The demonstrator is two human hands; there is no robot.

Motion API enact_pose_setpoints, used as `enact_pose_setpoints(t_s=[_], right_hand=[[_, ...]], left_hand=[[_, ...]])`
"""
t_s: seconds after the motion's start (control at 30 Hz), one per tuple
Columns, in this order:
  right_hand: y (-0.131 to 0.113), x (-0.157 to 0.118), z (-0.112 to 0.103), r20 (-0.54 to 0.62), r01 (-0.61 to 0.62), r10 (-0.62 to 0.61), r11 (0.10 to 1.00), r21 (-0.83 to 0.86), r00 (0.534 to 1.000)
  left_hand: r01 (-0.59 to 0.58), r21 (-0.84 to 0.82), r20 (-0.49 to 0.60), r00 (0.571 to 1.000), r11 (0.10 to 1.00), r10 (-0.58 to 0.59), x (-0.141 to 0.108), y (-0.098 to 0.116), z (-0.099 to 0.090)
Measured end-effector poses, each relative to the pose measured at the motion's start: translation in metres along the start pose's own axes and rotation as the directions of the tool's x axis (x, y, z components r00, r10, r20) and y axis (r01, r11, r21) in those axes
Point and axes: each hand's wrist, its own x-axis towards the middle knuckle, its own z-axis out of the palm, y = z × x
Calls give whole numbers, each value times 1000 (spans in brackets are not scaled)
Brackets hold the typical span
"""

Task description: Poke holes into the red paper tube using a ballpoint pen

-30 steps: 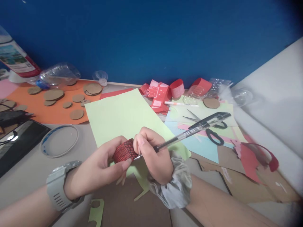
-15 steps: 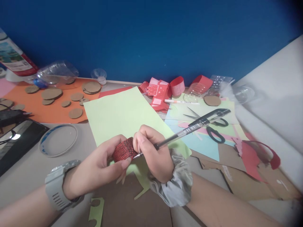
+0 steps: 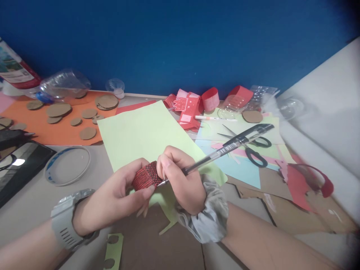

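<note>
1. The red-and-black patterned piece [image 3: 144, 176] sits between both hands, above the green sheet [image 3: 140, 131].
2. The left hand [image 3: 119, 197] pinches it between thumb and fingers.
3. The right hand [image 3: 181, 180] grips the pen [image 3: 222, 150], tip against it.
4. Scissors [image 3: 249, 146] lie beyond the pen.

Tiny changes on my feed, folks. The view's drifted a bit, so the labelled bottle [image 3: 17, 68] at 10 o'clock is cut off more by the edge. The left hand [image 3: 123, 191], right hand [image 3: 181, 180] and red-and-black piece [image 3: 145, 176] sit slightly higher, and the pen's [image 3: 222, 152] far end, toward 2 o'clock, has tipped up a touch.
</note>
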Motion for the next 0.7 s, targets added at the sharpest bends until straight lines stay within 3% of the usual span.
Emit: enact_pose_setpoints(t_s=[0.5,0.7], right_hand=[[0,0,0,1,-13,13,1000,6,1000],[-1,0,0,24,-8,7,1000,25,1000]], left_hand=[[10,7,-40,999,1000,-10,-1,3,2],[-5,-1,24,1000,1000,5,0,-2,-3]])
